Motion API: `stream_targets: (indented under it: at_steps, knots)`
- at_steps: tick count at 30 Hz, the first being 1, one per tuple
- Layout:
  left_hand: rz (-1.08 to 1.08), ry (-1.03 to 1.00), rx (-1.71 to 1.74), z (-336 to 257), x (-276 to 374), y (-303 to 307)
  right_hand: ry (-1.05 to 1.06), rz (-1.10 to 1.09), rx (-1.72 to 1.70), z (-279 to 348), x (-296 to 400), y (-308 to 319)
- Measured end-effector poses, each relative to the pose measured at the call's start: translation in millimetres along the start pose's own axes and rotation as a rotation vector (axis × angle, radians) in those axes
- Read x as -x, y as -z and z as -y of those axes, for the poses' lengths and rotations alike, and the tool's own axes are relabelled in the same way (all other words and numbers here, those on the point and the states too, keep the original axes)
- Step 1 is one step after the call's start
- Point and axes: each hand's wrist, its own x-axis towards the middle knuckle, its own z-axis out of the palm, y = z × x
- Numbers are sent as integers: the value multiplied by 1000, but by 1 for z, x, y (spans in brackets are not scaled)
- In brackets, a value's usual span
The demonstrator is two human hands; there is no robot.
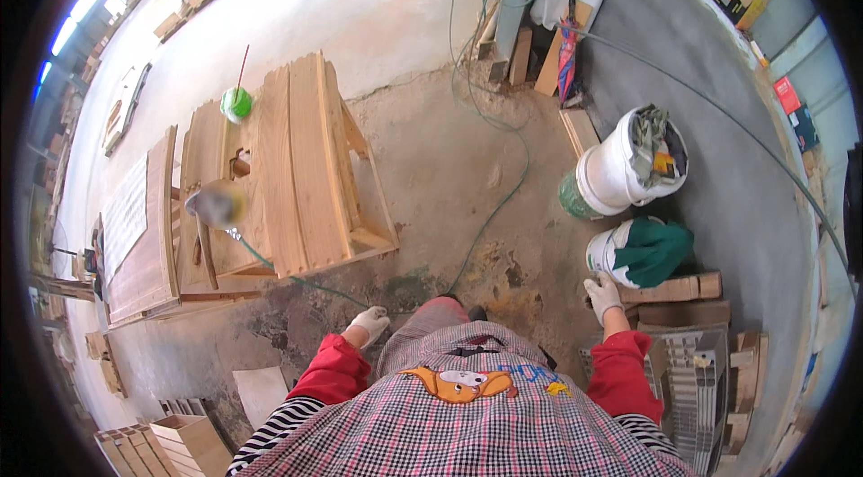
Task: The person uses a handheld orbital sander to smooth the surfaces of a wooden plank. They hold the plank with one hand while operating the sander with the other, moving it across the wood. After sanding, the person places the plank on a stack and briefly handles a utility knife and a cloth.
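Observation:
My left hand (pixel 369 325), in a pale glove, hangs low beside my checked apron (pixel 465 423). A thin green hose (pixel 323 289) runs close to its fingers; whether they touch it is unclear. Out to the right, my gloved right hand (pixel 605 298) has its fingers near the lower side of a small white bucket (pixel 601 249) with a dark green cloth (pixel 652 253) draped over it. I see nothing held in this hand. Ahead to the left stands a wooden furniture piece (pixel 296 167). A round, blurred tool (pixel 222 204) with the hose attached lies over it.
A green and white container (pixel 236 105) with a thin red stick stands on the wood. At right, a tall white bucket (pixel 610 170) is stuffed with rags. Wooden blocks (pixel 681 288) and grey slatted parts (pixel 698 382) sit by the wall. Hose (pixel 502 207) crosses the floor ahead.

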Motion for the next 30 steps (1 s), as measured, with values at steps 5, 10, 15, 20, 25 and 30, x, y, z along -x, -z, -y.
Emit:
stream_targets:
  at_steps: [5,10,15,20,25,30]
  knots:
    - [86,63,31,-34,-41,16,-49,80,-318,91,-59,-14]
    - [-119,-44,308,-100,-135,42,38,289,-287,163,-153,-22]
    - [-139,-132,428,-218,-230,127,-25,177,-287,250,-285,2]
    - [-236,-180,451,-298,-289,254,96,70,-421,382,-405,13]
    - [-390,-234,440,-309,-362,342,292,195,-435,524,-492,30]
    - [-403,-65,727,-295,-406,360,624,88,-361,671,-644,90]
